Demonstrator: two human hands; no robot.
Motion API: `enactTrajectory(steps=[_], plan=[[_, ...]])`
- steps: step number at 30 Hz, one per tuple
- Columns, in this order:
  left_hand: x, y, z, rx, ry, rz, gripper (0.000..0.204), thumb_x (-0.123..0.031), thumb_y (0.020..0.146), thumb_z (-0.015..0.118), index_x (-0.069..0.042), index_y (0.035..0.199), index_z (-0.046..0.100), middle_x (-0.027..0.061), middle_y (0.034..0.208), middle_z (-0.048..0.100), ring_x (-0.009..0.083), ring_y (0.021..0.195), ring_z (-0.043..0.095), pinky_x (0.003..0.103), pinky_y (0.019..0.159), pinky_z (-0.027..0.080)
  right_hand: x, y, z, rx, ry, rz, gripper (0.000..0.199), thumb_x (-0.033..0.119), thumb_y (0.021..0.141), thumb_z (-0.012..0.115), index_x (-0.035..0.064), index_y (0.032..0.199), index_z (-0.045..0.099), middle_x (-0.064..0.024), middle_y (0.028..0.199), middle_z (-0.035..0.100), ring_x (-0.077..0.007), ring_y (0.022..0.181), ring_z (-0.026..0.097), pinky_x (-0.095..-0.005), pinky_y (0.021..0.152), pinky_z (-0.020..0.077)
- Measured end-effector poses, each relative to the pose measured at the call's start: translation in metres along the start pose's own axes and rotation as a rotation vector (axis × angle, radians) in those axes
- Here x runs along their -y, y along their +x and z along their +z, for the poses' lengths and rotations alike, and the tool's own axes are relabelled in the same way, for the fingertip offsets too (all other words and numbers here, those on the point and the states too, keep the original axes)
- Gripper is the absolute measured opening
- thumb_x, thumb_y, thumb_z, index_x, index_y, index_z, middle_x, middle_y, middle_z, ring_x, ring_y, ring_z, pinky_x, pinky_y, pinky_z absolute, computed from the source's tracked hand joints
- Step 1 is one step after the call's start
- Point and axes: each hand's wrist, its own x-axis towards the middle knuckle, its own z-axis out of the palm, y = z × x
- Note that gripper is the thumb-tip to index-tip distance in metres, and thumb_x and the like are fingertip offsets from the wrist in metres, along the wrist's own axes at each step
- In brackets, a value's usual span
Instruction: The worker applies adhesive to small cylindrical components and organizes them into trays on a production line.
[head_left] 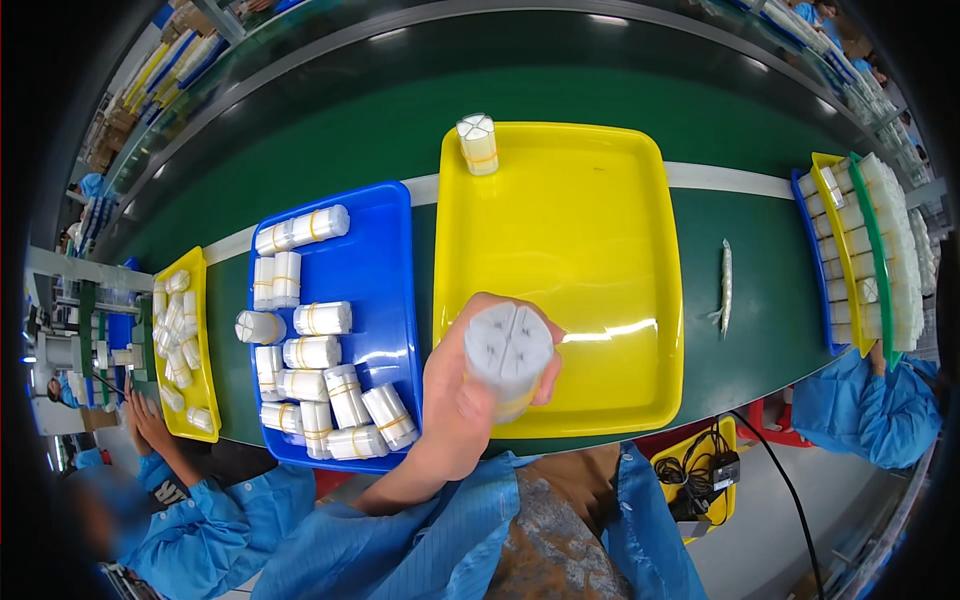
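Note:
My left hand (455,395) is shut on a round bundle of white pieces (507,352) bound with a yellow band. Its end face, split into four quarters, points up at me. The hand holds it just above the near edge of a large yellow tray (600,250). A second banded white bundle (478,143) stands upright in that tray's far left corner; the rest of the tray is bare. My right hand is out of view.
A blue tray (385,240) left of the yellow one holds several lying white bundles (320,360). Farther left, a small yellow tray (195,275) has a co-worker's hands (145,425) beside it. Stacked trays of white pieces (865,250) sit at right; one loose white piece (726,285) lies on the green belt (760,330).

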Motion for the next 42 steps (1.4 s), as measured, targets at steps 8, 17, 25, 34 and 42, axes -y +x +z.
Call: enactTrajectory(steps=[8,17,25,34,42], plan=[[0.022,-0.003,-0.008,0.115,0.002,0.424,0.072,-0.046,0.069,0.083,0.007,0.111,0.057,0.0143,0.090,0.064,0.0173,0.073,0.059,0.027,0.060,0.043,-0.007,-0.006,-0.005,-0.019,-0.013,-0.053,0.034,0.036,0.089,0.053,0.0089,0.108,0.055,-0.0095,0.090,0.059,-0.0224,0.066,0.061,-0.0384,0.060,0.0466],[0.021,0.013,0.002,0.083,0.415,0.803,0.052,-0.040,0.058,0.091,-0.010,0.097,0.073,0.0047,0.083,0.061,0.0188,0.069,0.056,0.030,0.058,0.041,-0.018,-0.030,-0.013,0.010,-0.032,-0.057,0.024,0.027,0.088,0.054,0.0070,0.101,0.055,-0.0088,0.081,0.058,-0.0213,0.064,0.060,-0.0363,0.060,0.0474],[0.025,0.014,-0.001,0.051,0.282,0.737,0.058,-0.040,0.058,0.092,-0.006,0.100,0.071,0.0071,0.086,0.063,0.0192,0.069,0.056,0.030,0.060,0.041,-0.004,-0.022,-0.022,-0.033,-0.013,-0.117,0.015,0.019,0.088,0.055,0.0053,0.095,0.056,-0.0082,0.073,0.056,-0.0204,0.062,0.060,-0.0345,0.059,0.0481],[0.021,0.013,-0.009,0.065,0.166,0.652,0.061,-0.030,0.058,0.095,-0.004,0.106,0.067,0.0080,0.091,0.064,0.0197,0.076,0.059,0.031,0.063,0.044,0.011,0.000,-0.031,-0.078,0.009,-0.227,0.006,0.009,0.088,0.056,0.0034,0.088,0.057,-0.0075,0.064,0.055,-0.0193,0.060,0.060,-0.0325,0.059,0.0488],[0.012,0.012,-0.006,0.057,0.235,0.646,0.061,-0.015,0.059,0.094,-0.005,0.109,0.061,0.0075,0.092,0.063,0.0194,0.078,0.060,0.030,0.065,0.045,0.088,0.020,-0.081,-0.464,0.336,-0.256,0.012,0.008,0.094,0.056,-0.0037,0.098,0.057,-0.0097,0.066,0.058,-0.0207,0.064,0.060,-0.0342,0.063,0.0492]])
